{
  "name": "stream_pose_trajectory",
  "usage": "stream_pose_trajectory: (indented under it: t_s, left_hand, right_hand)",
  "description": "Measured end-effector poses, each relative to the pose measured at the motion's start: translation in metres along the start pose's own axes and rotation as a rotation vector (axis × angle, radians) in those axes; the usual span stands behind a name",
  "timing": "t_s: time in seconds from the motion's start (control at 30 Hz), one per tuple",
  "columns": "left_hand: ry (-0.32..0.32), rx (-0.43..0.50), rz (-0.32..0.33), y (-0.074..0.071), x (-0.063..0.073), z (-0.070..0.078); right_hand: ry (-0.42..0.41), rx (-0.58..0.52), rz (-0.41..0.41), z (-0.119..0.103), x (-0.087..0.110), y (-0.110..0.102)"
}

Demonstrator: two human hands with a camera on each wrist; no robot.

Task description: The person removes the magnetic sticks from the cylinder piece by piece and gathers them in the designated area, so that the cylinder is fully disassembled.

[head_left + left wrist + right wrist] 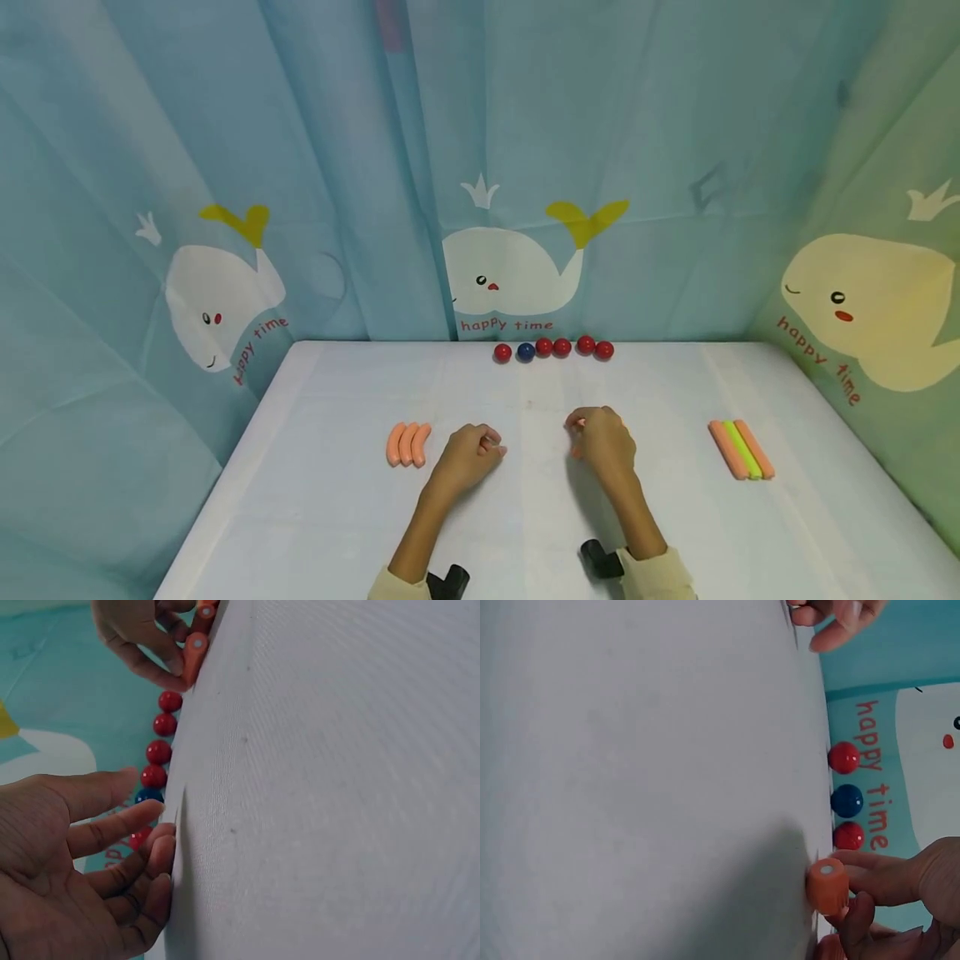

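My right hand (602,437) is near the middle of the white table, its thumb and fingers pinching an orange piece (827,891) with a round end and a white dot. In the left wrist view the orange piece (195,658) lies under the fingertips, with another orange piece (205,613) beyond it. The rest of what lies under the palm is hidden. My left hand (470,457) rests on its side on the table, fingers loosely bent; the left wrist view shows nothing in this hand (90,862). Left of it lie several curved orange sausages (407,444).
A row of red balls (562,347) with one blue ball (526,352) runs along the table's back edge. To the right lie two orange sticks (727,450) with a green stick (742,450) between them. A whale-print curtain (360,208) stands behind the table (315,533).
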State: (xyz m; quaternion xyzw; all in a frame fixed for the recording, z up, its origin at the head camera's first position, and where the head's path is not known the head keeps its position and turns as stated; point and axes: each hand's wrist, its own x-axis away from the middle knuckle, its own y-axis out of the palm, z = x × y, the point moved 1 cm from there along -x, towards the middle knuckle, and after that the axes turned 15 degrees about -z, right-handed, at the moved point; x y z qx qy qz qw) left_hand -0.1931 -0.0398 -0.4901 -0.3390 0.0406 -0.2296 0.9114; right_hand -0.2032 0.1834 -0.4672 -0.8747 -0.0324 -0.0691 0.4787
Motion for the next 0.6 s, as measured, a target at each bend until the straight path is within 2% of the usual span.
stream_pose_trajectory:
  t_s: [0.13, 0.27, 0.4, 0.47, 0.53, 0.6]
  left_hand:
    - [0.017, -0.048, -0.014, 0.000, 0.003, 0.000]
    - [0.012, -0.134, -0.020, 0.000, 0.006, 0.000]
    - [0.016, -0.313, 0.036, -0.002, 0.010, 0.001]
    - [0.028, -0.421, 0.070, -0.004, 0.011, 0.003]
    - [0.037, -0.534, 0.091, -0.005, 0.011, 0.003]
    - [0.032, -0.631, 0.094, -0.007, 0.012, 0.003]
  right_hand:
    - [-0.035, 0.013, 0.011, 0.006, 0.003, -0.005]
    - [-0.140, 0.042, 0.109, 0.016, 0.009, -0.018]
    - [-0.215, 0.096, 0.195, 0.031, 0.016, -0.033]
    - [-0.234, 0.186, 0.214, 0.040, 0.020, -0.041]
    - [-0.231, 0.284, 0.192, 0.049, 0.023, -0.046]
    - [-0.218, 0.358, 0.135, 0.058, 0.025, -0.049]
